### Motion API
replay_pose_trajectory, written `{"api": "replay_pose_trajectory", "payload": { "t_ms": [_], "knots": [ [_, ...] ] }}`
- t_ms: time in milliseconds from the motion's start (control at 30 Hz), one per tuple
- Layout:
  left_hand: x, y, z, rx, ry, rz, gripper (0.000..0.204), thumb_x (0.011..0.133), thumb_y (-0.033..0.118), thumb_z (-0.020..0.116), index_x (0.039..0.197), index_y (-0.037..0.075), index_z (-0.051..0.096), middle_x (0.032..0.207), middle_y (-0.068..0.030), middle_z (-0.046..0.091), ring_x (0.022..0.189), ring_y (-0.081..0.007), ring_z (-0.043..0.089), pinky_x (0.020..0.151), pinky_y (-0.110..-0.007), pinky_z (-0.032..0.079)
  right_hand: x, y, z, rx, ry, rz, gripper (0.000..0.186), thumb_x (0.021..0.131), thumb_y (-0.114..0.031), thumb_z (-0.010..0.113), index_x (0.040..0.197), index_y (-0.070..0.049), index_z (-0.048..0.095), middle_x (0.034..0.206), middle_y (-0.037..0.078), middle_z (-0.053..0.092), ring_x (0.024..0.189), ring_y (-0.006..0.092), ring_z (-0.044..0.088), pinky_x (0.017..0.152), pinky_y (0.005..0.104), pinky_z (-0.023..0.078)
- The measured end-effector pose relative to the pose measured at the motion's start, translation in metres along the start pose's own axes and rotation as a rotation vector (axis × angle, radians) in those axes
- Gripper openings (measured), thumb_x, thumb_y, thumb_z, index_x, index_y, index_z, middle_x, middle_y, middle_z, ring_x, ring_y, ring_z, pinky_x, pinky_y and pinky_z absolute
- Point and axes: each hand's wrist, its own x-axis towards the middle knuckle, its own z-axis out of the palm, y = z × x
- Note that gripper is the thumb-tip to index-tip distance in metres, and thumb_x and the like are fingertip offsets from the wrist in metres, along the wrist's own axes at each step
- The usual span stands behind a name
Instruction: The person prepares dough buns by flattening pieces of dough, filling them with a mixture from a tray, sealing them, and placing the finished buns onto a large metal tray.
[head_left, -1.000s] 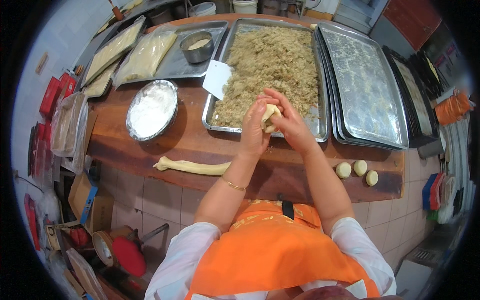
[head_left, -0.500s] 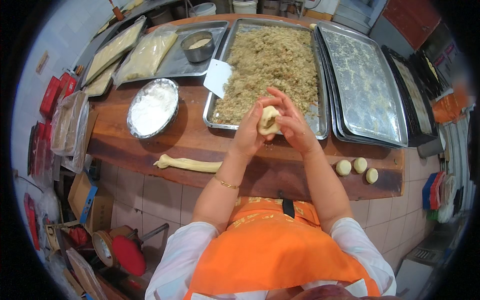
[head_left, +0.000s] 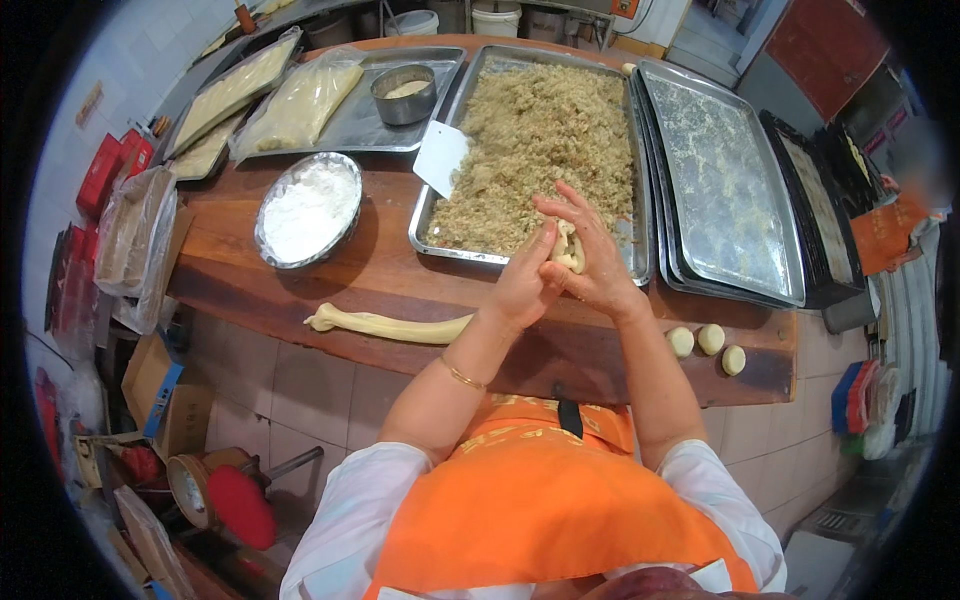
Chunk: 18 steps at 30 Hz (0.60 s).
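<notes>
A pale piece of dough sits cupped between my two hands, above the near edge of a metal tray heaped with a crumbly brown filling. My left hand presses on it from the left, fingers closed against it. Curved round its right side and top is my right hand. Most of the dough is covered by my fingers; an uneven opening shows at its top. On the wooden table, a long rope of dough lies by my left forearm. Three small round dough balls rest right of my right forearm.
A bowl of white flour stands left of the filling tray, where a white scraper leans. Behind are a round metal tin and bagged dough. Stacked metal trays stand at right. Another person's orange garment shows far right.
My hands have shifted slightly right and turned, closing further round the dough, so less of it and its opening shows. The view has moved slightly.
</notes>
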Motion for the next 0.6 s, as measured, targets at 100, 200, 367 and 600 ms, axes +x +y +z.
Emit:
{"api": "replay_pose_trajectory", "payload": {
  "t_ms": [100,200,367,600],
  "knots": [
    [0.008,-0.009,-0.001,0.132,0.068,0.085,0.044,0.110,0.035,0.036,0.146,0.010,0.036,0.136,-0.0067,0.051,0.127,-0.0205,0.052,0.107,-0.036,0.045,0.000,-0.005,0.002,0.012,0.068,-0.006,0.054,0.094,-0.045,0.064,0.134,-0.008,0.055,0.135,0.012,0.060,0.140,0.0362,0.043,0.115,0.0468,0.033],
    [0.008,-0.014,0.020,0.237,0.173,0.145,0.038,0.109,0.040,0.037,0.136,0.013,0.045,0.115,0.0002,0.056,0.096,-0.0112,0.056,0.076,-0.025,0.045,-0.002,-0.002,0.013,0.063,0.195,0.054,0.044,0.100,-0.034,0.058,0.134,-0.007,0.056,0.130,0.013,0.062,0.131,0.0340,0.052,0.111,0.0449,0.038],
    [-0.004,0.002,0.035,0.061,0.109,0.021,0.039,0.108,0.045,0.038,0.128,0.014,0.050,0.100,0.0034,0.057,0.078,-0.0049,0.056,0.059,-0.020,0.044,0.004,-0.022,0.009,0.618,0.324,0.218,0.055,0.102,-0.035,0.058,0.146,-0.004,0.045,0.134,0.018,0.060,0.120,0.0238,0.060,0.101,0.0373,0.047],
    [-0.003,-0.010,0.018,0.301,0.061,0.052,0.040,0.107,0.046,0.043,0.134,0.017,0.046,0.115,0.0024,0.055,0.097,-0.0069,0.057,0.069,-0.024,0.049,0.002,-0.014,-0.025,0.078,-0.082,-0.002,0.060,0.099,-0.040,0.060,0.146,-0.005,0.046,0.138,0.017,0.059,0.127,0.0259,0.056,0.108,0.0383,0.040]
  ]
}}
